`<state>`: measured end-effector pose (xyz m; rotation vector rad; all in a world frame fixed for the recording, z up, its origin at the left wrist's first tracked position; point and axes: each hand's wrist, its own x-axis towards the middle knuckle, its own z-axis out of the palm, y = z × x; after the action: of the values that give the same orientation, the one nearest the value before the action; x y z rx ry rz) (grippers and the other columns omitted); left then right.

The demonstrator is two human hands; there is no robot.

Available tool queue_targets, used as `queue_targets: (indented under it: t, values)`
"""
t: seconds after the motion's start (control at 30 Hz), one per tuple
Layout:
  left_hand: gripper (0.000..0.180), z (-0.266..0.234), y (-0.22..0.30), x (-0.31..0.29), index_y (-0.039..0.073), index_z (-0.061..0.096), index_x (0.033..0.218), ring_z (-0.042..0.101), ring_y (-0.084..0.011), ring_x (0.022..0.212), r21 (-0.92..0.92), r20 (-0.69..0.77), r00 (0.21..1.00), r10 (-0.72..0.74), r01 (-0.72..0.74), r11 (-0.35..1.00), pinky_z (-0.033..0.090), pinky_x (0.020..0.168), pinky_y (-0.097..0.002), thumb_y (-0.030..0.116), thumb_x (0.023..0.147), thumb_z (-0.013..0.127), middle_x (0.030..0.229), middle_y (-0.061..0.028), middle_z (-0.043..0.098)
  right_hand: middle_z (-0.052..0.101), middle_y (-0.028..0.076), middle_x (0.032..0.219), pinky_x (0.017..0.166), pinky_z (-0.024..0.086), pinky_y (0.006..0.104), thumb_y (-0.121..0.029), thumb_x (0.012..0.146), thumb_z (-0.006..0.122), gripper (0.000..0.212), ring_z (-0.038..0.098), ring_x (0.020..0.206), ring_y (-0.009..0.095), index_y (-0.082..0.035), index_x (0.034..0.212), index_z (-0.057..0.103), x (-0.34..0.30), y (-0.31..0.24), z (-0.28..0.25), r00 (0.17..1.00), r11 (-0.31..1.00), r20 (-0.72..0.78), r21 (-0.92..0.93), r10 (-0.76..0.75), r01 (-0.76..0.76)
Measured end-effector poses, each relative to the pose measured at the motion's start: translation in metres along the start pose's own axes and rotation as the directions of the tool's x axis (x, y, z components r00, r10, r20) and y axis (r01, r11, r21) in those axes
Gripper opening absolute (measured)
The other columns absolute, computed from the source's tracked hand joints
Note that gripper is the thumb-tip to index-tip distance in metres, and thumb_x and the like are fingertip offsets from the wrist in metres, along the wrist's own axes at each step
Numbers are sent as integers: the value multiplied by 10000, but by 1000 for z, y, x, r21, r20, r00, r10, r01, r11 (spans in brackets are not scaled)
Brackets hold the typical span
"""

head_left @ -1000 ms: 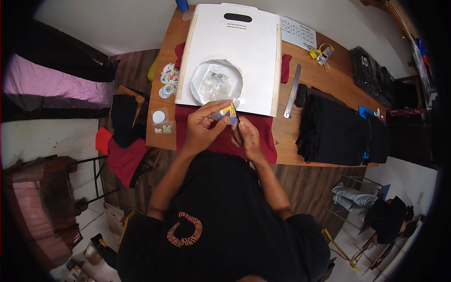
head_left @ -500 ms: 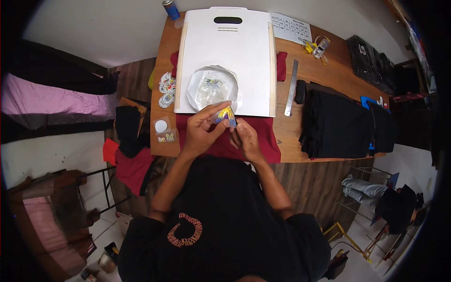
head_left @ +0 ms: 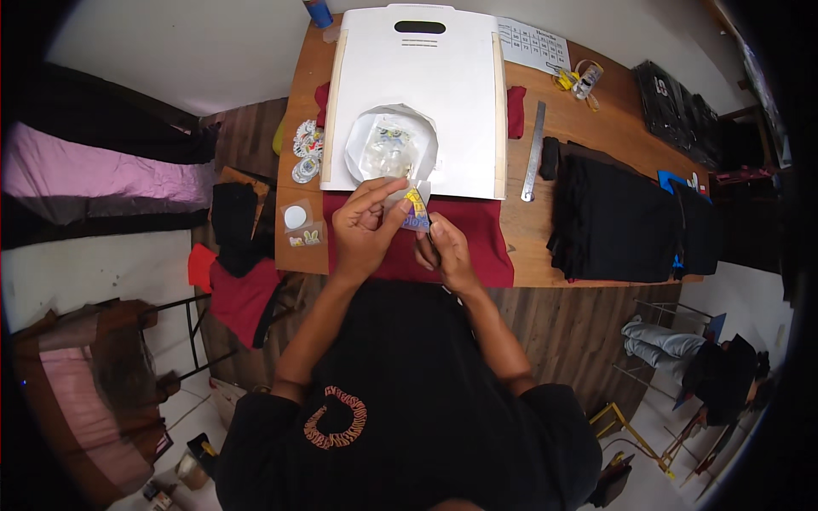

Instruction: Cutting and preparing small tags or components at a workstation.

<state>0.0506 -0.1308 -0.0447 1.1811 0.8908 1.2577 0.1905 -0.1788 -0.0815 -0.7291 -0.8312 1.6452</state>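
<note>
My left hand [head_left: 362, 234] pinches a small clear film [head_left: 416, 205] with a yellow and blue print between thumb and fingers, just in front of the white board. Beside the film's lower right corner is my right hand [head_left: 450, 253], its fingers curled round something dark that I cannot make out. A white many-sided paper tray [head_left: 433, 162] on the board holds several pieces of printed clear film [head_left: 388, 149]. Under the white board [head_left: 469, 102], which has a handle slot, lies a maroon cloth [head_left: 477, 243].
Round printed pieces [head_left: 307, 140], a white disc [head_left: 296, 216] and a small printed film [head_left: 305, 238] lie left on the wooden table [head_left: 515, 226]. To the right are a metal ruler [head_left: 534, 153], folded black garments [head_left: 613, 217] and a yellow tape [head_left: 565, 80]. Another person [head_left: 724, 375] is far right.
The film has turned to face up more, showing more of its print between my hands. The table and board sit slightly higher and further right in view.
</note>
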Motion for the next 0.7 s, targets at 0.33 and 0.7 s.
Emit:
queue_targets:
  t: [0.33,0.7]
  values:
    - [259,1,11,-10,-95,605,1122,613,-175,1007,5,-9,999,35,-35,999,513,875,-260,-84,864,590,1137,-141,572,319,-16,534,437,279,219,-372,1007,376,356,301,442,83,-37,927,466,-6,-6,11,1000,1000,6,24,-12,12]
    - [225,5,17,-14,-97,632,1071,615,-164,986,-40,-22,999,32,-33,999,522,851,-249,-104,847,606,1090,-128,601,346,-11,551,437,298,213,-335,1017,361,338,307,447,78,-21,971,481,-12,-5,14,999,989,25,147,-30,26]
